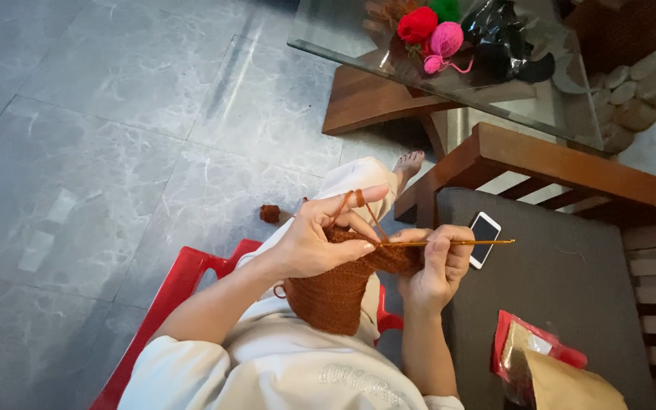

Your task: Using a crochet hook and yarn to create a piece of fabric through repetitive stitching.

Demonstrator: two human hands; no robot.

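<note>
Hands [320,243] [438,266] closed on rust crochet piece [335,292] and hook [449,243], above grey tiled floor [115,152].

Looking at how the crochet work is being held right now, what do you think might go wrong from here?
1. The yarn runs taut over the left hand's raised finger; it may slip off and loosen the stitches.
2. The small yarn ball lies loose on the floor and could roll away or snag.
3. The right hand works the crochet hook right beside the phone on the cushion; a jolt might nudge it.
</note>
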